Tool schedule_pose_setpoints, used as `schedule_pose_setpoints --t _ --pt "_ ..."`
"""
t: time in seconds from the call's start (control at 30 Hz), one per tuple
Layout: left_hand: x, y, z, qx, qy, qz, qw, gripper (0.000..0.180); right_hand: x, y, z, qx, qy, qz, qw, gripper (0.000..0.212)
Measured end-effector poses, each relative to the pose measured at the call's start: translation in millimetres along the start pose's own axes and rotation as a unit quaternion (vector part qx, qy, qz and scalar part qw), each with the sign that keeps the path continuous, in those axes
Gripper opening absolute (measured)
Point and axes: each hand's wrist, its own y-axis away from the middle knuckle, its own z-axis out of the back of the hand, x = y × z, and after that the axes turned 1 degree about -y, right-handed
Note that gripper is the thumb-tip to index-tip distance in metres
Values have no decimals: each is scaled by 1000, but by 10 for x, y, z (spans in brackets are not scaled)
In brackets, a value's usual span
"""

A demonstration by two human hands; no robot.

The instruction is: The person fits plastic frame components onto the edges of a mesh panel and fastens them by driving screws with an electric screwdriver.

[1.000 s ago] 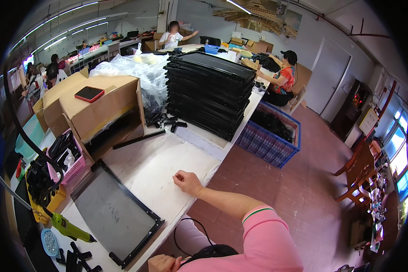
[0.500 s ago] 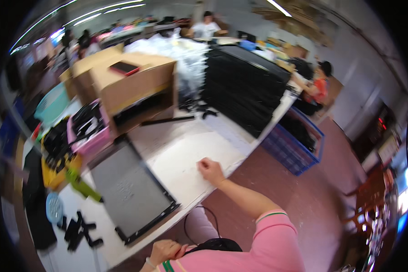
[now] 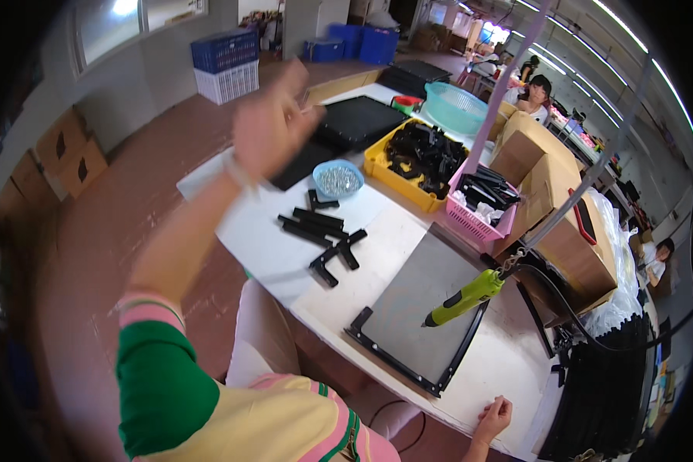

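My left hand is raised over the table's far left side, blurred, its thumb and fingers apart with nothing visible in them. Nearest to it in the picture are a black case-like panel and a light-blue bowl of small metal screws. My right hand rests at the table's near edge, fingers curled together; whatever they hold is hidden. Between the hands lies a grey sheet with black edge strips. Above it hangs a green electric screwdriver. Several black corner pieces and bars lie left of the sheet.
A yellow crate of black parts and a pink basket stand behind the sheet. At right are a cardboard box with a red-edged phone, clear plastic bags and stacked black panels. Other people sit farther back.
The view has swung left. My left hand has risen from near my waist and stretched out over the table's left side. My right hand stays on the table, fingers still curled.
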Motion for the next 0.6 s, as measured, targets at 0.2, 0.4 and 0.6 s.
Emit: schedule_pose_setpoints --t 0.2,0.4,0.6 --pt "1276 -1403 542 59 -66 316 945 65 60 55 -9 7 -12 17 1000 20" --pt "704 -529 89 437 -73 136 886 30 84 43 2 12 16 3 1000 19" --pt "-715 927 -118 705 113 -79 696 37 78 46 -24 -13 30 -11 999 19"
